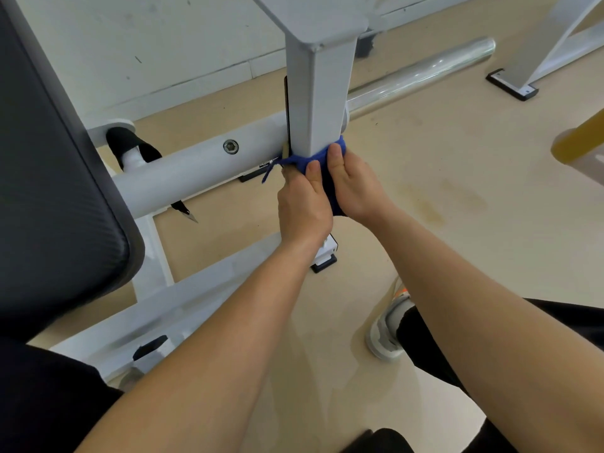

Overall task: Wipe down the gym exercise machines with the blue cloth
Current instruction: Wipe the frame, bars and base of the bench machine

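A white square steel post of the gym machine rises in the middle of the view. The blue cloth is wrapped round the lower part of that post. My left hand grips the cloth from the left side, thumb up against it. My right hand grips it from the right, thumb pressed on the cloth near the post. Most of the cloth is hidden between the two hands; a loose corner hangs to the left.
A white round tube runs left from the post to a black padded seat. A chrome bar lies on the beige floor behind. Another white frame foot stands far right. My shoe is below.
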